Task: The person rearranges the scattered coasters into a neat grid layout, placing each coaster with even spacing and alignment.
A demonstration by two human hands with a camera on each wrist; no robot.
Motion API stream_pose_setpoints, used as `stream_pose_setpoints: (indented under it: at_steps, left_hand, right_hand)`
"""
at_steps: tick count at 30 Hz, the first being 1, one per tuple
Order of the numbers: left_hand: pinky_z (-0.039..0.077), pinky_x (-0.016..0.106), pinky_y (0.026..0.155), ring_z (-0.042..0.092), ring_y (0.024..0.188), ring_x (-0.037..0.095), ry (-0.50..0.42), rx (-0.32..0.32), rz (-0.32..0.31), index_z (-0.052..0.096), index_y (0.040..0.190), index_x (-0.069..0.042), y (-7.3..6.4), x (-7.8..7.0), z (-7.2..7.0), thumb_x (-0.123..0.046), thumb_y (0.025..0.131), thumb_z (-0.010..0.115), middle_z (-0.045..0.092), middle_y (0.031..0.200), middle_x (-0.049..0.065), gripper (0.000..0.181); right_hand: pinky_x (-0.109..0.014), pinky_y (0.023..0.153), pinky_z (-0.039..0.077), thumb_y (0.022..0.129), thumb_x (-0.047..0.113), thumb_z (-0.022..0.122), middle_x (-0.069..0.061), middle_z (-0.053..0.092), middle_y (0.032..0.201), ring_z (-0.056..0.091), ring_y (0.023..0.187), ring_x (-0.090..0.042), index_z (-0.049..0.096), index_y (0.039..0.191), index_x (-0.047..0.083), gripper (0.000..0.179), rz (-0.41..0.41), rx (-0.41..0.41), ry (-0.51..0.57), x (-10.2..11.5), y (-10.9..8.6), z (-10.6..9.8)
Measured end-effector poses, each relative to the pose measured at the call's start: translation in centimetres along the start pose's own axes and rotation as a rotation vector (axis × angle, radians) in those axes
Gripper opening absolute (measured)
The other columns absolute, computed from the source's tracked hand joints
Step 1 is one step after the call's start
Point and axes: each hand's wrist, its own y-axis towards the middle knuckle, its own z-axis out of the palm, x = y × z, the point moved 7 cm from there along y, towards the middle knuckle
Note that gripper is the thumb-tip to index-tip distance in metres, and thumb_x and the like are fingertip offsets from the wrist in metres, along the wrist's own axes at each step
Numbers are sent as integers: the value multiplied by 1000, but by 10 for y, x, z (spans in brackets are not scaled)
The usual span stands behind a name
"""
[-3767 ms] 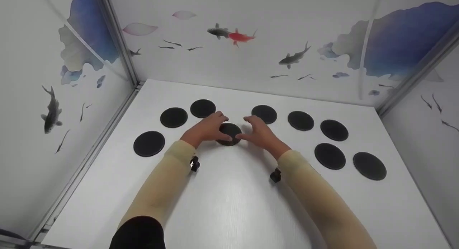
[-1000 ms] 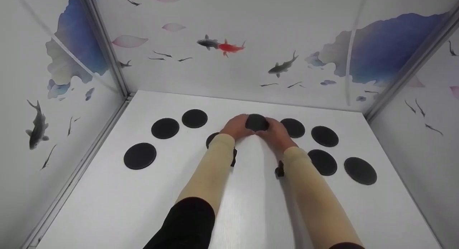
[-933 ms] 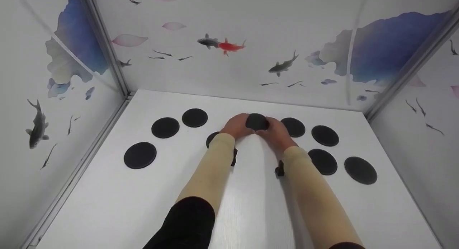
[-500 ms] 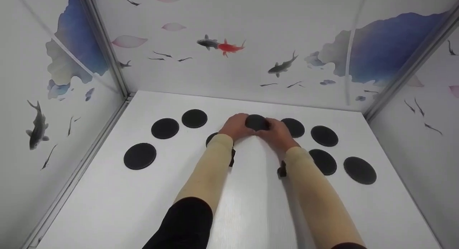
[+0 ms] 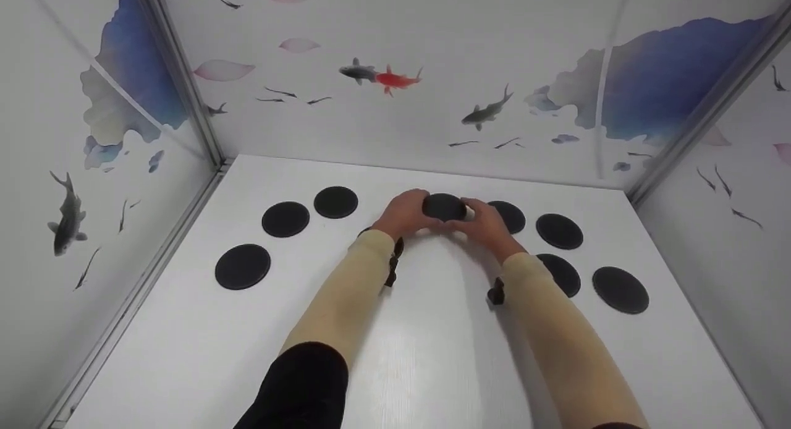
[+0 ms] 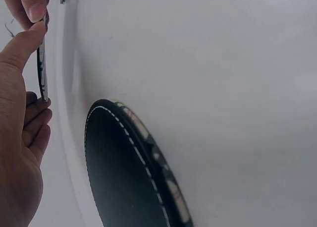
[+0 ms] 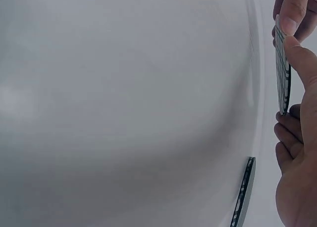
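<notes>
Both hands hold one round black coaster [image 5: 444, 207] at the back middle of the white table [image 5: 426, 330]. My left hand [image 5: 405, 214] grips its left side and my right hand [image 5: 485, 224] its right side, with the thumbs meeting at the near edge. The wrist views show this coaster edge-on, raised off the table; a patterned underside [image 7: 283, 73] shows in the right wrist view. Another coaster [image 6: 126, 162], black with white edge stitching, lies beneath my left wrist; in the head view the left arm hides nearly all of it.
Three black coasters lie at the left, one of them nearest [image 5: 243, 266]. Several more lie at the right, including a coaster [image 5: 559, 231] at the back and a coaster [image 5: 620, 290] farthest right; my right arm partly covers one. White fish-printed walls [image 5: 395, 126] enclose the table.
Earlier both hands were around the middle coaster; they have since shifted right and lifted the coaster there. Over the last half second the forearms spread slightly apart, the coaster staying nearly in place.
</notes>
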Motion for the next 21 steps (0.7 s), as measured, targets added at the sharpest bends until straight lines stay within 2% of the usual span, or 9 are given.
stream_pose_setpoints:
  at_steps: [7, 12, 21]
  left_hand:
    - [42, 36, 109, 53, 130, 21, 63, -7, 39, 49, 148, -10, -6, -6, -6, -62, 81, 76, 57, 141, 5, 89]
    - [44, 37, 106, 56, 125, 20, 61, -44, 76, 53, 145, -10, -15, -12, -12, -59, 81, 77, 60, 136, 4, 85]
    - [44, 37, 107, 56, 125, 19, 72, -75, 85, 56, 141, -12, -34, -15, -18, -57, 82, 78, 61, 134, 2, 77]
  right_hand:
    - [-48, 117, 32, 81, 65, 75, -10, 48, 153, 39, 145, -29, 48, 151, 12, 92, -94, -30, -19, 8, -9, -5]
    - [-48, 117, 33, 82, 64, 74, -10, 49, 152, 41, 143, -30, 49, 150, 12, 90, -134, -60, -19, 14, -17, -8]
    - [-47, 116, 34, 82, 63, 75, -9, 51, 150, 43, 142, -28, 50, 149, 12, 88, -172, -85, -21, 26, -31, -5]
